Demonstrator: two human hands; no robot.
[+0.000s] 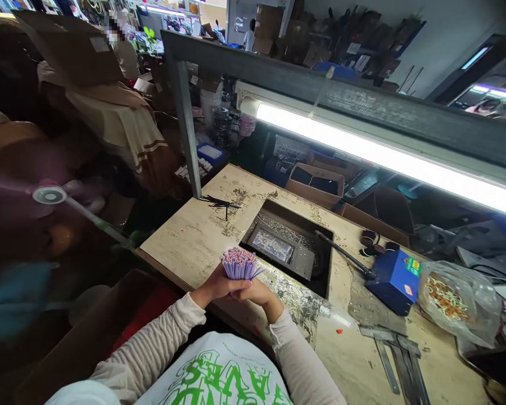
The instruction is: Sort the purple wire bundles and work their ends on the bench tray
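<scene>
A thick bundle of purple wires (241, 267) with stripped, copper-coloured ends stands upright in my two hands, over the near edge of the workbench (175, 239). My left hand (219, 284) is closed round the bundle from the left, its thumb across the front. From the right, my right hand (255, 291) wraps the lower part, fingers meeting the left hand. The wires' lower ends are hidden behind my hands. Just beyond the bundle lies a dark recessed tray (326, 270) holding a metal-topped block (272, 244) spattered with silvery bits.
A blue box (394, 281) with a dark rod (346, 253), a clear bag of wire pieces (451, 298) and flat metal bars (398, 354) lie right. Black strips (221, 203) lie far left. A lit tube lamp (362, 149) hangs across; a fan (49, 194) spins left.
</scene>
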